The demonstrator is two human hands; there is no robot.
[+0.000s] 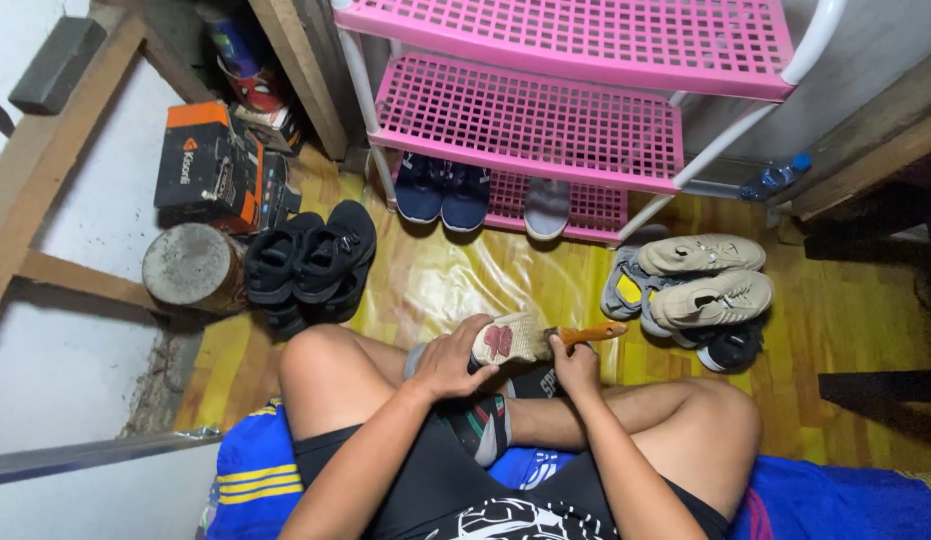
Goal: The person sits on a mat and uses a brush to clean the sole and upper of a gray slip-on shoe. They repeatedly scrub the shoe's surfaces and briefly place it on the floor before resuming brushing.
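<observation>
The left hand (447, 362) is curled over the top and near side of a small beige fabric shoe with a red mark on its side (507, 338), fingers spread and bent down around it, thumb out of sight, so it has the shoe in a full grasp. Its forearm runs up from the lower left, over the left thigh, with the wrist bent slightly down. The right hand (576, 364) is closed in a fist round the lower part of an orange wooden brush handle (589, 334), which pokes out to the right past the knuckles; the brush head lies against the toe end of the shoe, its bristles too hidden to make out. The right forearm comes up from the lower middle, crossing above the folded legs. Shoe and brush sit above the person's crossed shins, held just over the lap, in front of the knees.

The person sits cross-legged on a blue cloth with yellow stripes (247, 478) spread on a glossy yellow floor (455, 275). Just right of the hands lies a heap of beige and grey sneakers (707, 285). To the left stands a pile of black shoes (320, 257), beside a round grey concrete block (190, 265) and an orange and black cardboard box (207, 160). Beyond is a pink plastic lattice shoe rack with white tubes (530, 120), a navy pair of shoes (443, 190) and one grey shoe (547, 207) on its lowest shelf. A clear plastic bottle with a blue cap (775, 178) lies at the right of the rack
</observation>
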